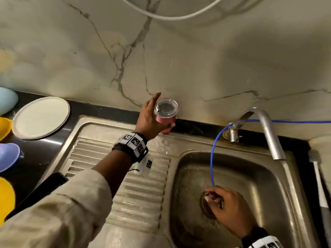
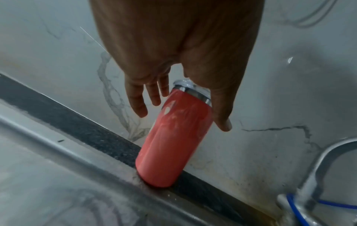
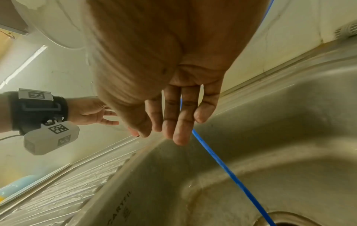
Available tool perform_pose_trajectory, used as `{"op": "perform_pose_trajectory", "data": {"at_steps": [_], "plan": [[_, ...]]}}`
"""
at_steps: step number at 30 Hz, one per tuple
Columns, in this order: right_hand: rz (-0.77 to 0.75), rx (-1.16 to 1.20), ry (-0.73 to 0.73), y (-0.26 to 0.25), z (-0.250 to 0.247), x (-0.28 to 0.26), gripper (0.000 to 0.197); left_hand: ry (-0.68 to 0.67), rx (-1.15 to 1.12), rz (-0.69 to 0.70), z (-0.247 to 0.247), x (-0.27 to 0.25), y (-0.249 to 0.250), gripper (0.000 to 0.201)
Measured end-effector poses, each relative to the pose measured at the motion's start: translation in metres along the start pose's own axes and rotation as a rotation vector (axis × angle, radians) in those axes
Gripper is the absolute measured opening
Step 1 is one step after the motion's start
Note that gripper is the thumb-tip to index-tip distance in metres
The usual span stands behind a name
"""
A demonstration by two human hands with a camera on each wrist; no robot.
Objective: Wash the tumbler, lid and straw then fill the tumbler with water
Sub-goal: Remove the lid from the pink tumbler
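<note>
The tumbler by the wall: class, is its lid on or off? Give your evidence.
On. The clear lid caps the red tumbler, which stands on the sink's back edge.

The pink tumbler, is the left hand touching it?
Cannot tell. In the left wrist view the left hand straddles the tumbler, thumb alongside its rim, fingers straight, but neither that nor the head view shows contact or a gap plainly.

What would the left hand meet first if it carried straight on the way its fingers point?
Most likely the red tumbler: the left hand has straight fingers spread either side of its lidded top, thumb close alongside. Whether they already touch is unclear. Behind it stands the marble wall.
</note>
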State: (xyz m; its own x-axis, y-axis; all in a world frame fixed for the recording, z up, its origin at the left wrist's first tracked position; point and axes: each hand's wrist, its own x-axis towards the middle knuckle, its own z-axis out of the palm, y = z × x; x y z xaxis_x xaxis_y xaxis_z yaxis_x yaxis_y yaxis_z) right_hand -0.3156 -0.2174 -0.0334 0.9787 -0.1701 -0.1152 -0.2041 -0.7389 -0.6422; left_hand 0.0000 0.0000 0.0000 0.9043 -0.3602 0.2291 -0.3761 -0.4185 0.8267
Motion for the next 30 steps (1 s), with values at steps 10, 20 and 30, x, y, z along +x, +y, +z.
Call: {"op": "perform_pose_trajectory", "data": {"at_steps": [10, 20, 30], "plan": [[0.051, -0.002, 0.035, 0.000, -0.007, -0.006, 0.018, 0.029, -0.037, 0.030, 0.004, -0.008, 0.001, 0.095], [-0.160, 0.099, 0.199, -0.066, -0.012, -0.016, 0.018, 0.075, -0.138, 0.024, -0.033, -0.113, 0.035, 0.095], [-0.431, 0.122, 0.157, -0.155, 0.009, -0.002, 0.023, 0.093, -0.156, -0.033, -0.041, -0.212, 0.027, 0.091]]}}
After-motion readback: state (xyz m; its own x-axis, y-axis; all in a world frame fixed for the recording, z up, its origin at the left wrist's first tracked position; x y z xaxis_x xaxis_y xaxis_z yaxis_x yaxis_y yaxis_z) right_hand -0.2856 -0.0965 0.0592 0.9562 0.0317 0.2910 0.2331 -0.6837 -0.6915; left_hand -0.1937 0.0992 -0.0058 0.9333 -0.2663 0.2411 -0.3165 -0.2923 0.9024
